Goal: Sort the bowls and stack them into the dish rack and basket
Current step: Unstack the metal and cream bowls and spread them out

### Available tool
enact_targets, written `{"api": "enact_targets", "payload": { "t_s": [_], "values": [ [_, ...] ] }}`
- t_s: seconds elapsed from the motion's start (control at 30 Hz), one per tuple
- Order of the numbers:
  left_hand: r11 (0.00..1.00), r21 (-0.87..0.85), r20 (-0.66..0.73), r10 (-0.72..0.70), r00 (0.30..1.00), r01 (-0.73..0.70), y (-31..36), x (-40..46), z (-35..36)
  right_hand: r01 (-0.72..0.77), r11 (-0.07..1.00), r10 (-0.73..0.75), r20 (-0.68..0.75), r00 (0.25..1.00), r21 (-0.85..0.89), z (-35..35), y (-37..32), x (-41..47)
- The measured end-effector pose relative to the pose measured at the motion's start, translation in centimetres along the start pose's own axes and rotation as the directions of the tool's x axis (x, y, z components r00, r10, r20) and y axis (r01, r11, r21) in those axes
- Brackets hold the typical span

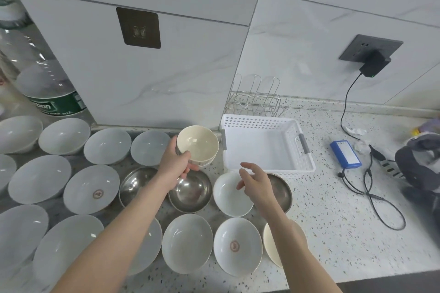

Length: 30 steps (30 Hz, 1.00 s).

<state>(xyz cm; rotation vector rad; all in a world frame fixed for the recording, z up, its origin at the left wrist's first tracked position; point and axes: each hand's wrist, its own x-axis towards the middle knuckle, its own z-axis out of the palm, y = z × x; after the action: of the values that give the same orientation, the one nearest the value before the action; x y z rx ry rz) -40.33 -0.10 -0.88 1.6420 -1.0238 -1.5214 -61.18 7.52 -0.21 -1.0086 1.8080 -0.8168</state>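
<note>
- Left hand (173, 162): grip clamped on the rim of a round cream bowl (198, 144), lifted beside the white perforated plastic basket (266, 144).
- Right hand (256, 179): grip apart, empty, above a white ceramic bowl (228, 195).

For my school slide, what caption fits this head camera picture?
Left hand holds a round cream bowl beside the empty white plastic basket; right hand hovers open.

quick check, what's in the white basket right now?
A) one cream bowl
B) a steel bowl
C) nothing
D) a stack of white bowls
C: the white basket shows only its bare floor; the cream bowl is in the left hand, off to the basket's left, and the right hand is open.
</note>
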Motion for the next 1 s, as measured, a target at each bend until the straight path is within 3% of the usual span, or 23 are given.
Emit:
{"api": "enact_targets", "payload": {
  "t_s": [0.27,0.63,0.83,1.0],
  "values": [
    [0.971,-0.237,0.030,0.011,0.999,-0.004,0.1,-2.6,-3.8,-0.004,0.998,0.004,-0.009,1.000,-0.067,2.5,-2.3,1.7],
    [0.927,-0.374,-0.028,-0.015,1.000,0.003,-0.9,-4.8,-10.4,0.018,0.855,-0.033,-0.021,0.999,-0.519,8.8,-5.6,5.2],
    [0.845,-0.525,0.094,-0.063,0.994,0.103,-0.8,-6.0,-11.9,-0.087,0.874,0.074,-0.045,0.996,-0.478,9.5,-6.0,5.6],
    [0.790,-0.588,0.150,-0.101,0.984,0.171,-1.1,-6.2,-12.6,-0.072,0.910,0.050,-0.065,0.997,-0.408,9.3,-6.2,5.8]
  ]
}}
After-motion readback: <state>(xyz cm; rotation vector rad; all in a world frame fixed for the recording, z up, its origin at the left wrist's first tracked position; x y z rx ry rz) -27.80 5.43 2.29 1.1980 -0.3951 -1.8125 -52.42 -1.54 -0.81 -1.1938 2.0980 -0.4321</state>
